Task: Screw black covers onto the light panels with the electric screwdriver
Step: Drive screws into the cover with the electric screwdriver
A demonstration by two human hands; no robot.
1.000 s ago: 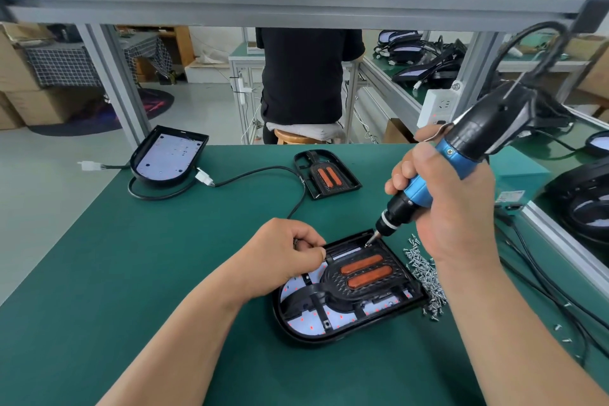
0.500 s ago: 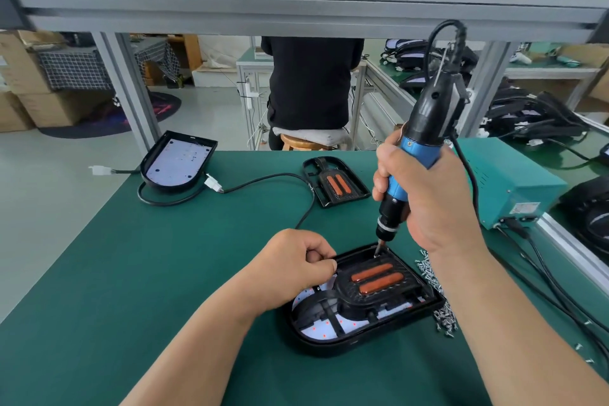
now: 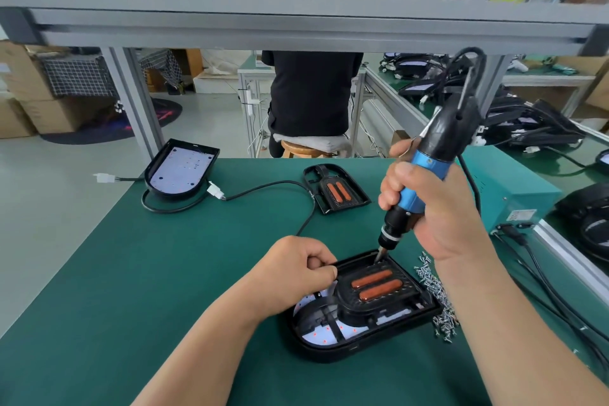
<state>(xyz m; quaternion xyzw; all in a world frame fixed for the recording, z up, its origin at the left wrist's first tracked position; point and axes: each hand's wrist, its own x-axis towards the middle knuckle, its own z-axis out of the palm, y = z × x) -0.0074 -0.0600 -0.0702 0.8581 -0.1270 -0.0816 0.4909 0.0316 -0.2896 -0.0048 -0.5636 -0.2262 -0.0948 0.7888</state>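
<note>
At a green-matted bench (image 3: 131, 273), a worker's right hand (image 3: 438, 214) wraps tightly round the blue barrel of the electric screwdriver (image 3: 425, 168). Its bit is set into the far corner of the black cover (image 3: 372, 287), which sits on the light panel (image 3: 346, 349) lying close in front of the worker. The left hand (image 3: 293, 273), fingers curled, pinches the panel's left rim to steady it. Loose screws (image 3: 431, 280) lie heaped just right of the panel; a second panel (image 3: 181, 168) and a spare cover (image 3: 336, 188) wait at the far side. The likely risk: the driver leans slightly, so the bit could slip from the screw head, skid across the cover or drive the screw crooked, and a slack left-hand hold would let the panel twist.
</note>
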